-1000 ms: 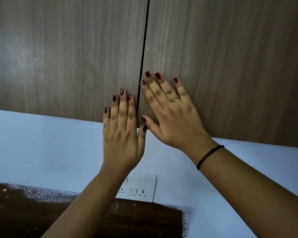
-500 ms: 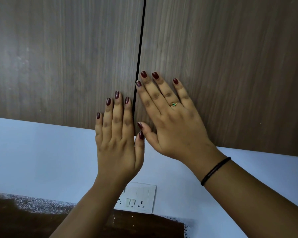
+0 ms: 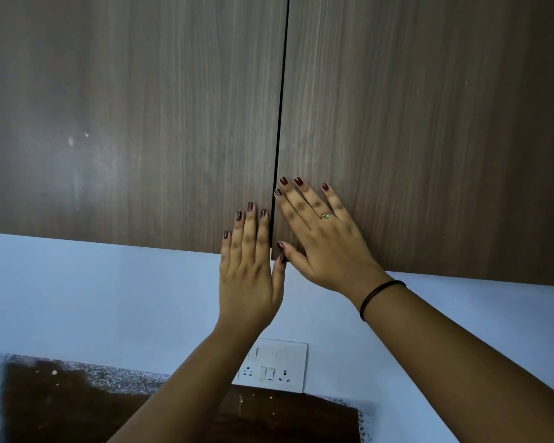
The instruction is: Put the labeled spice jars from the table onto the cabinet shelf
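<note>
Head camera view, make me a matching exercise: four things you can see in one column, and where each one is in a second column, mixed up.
Things
1. left hand
2. right hand
3. switch plate
4. black band

Places
A. fingers straight against the right cabinet door
B. around the right wrist
C. fingers straight against the left cabinet door
D. on the pale wall, lower than both doors

Pairs: 1-C, 2-A, 3-D, 4-B
</note>
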Demonstrator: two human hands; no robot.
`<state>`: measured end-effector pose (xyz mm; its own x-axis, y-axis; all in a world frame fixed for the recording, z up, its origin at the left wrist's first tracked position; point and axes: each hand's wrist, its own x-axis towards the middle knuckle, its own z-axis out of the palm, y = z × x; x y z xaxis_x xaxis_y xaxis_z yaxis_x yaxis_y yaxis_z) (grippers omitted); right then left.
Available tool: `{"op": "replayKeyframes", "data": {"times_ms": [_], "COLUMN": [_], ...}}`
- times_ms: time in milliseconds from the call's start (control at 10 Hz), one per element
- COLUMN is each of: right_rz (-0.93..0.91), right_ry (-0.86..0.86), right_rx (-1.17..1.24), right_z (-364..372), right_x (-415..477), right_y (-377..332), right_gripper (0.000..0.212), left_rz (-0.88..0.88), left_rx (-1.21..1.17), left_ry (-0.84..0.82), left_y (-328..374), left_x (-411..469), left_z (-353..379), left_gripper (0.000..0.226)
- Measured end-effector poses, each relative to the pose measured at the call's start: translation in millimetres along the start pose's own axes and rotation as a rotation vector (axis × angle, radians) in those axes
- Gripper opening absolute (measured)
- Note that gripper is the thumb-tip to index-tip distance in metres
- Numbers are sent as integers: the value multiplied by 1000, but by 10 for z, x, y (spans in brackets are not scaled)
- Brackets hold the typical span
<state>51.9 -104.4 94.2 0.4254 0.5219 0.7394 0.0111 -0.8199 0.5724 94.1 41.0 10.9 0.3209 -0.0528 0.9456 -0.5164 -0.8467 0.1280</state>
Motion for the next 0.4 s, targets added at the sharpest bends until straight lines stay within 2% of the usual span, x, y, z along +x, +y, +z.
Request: {"op": "replayKeyframes", "data": {"times_ms": [100,200,400], "right_rz": [22,102,178], "right_ry": [8,73,159], "right_rx": [127,211,231], "right_z": [-168,-350,-747], "right_x": [-34,-80,-147], "right_y": [-43,-49,-69], "right_gripper": [74,76,76], "left_rz": [16,28,120], "left_rx": [-8,24,24], "left_ry": [-58,-46,20], "left_y": [-23,-17,151], "left_x": [1,25,156], "left_z": [-129,-308,-747], "left_gripper": [68,72,72]}}
